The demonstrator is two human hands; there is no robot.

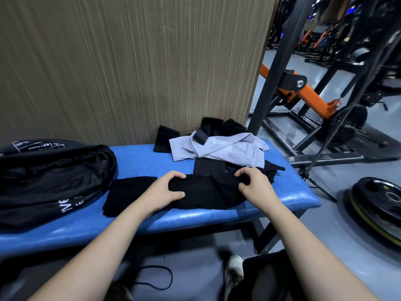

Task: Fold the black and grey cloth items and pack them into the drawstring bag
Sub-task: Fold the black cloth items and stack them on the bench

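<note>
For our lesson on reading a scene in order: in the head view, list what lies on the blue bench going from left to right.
Black drawstring bag with white print → flat folded black cloth → left hand gripping the bunched black garment → right hand gripping the same garment. The blue padded bench bears them all.

This is a gym. A blue padded bench [195, 216] stands against a wood-grain wall panel [130, 61]; off its right end are a black and orange weight machine [303, 90] and weight plates [379, 205] stacked on the grey floor [338, 240].
</note>
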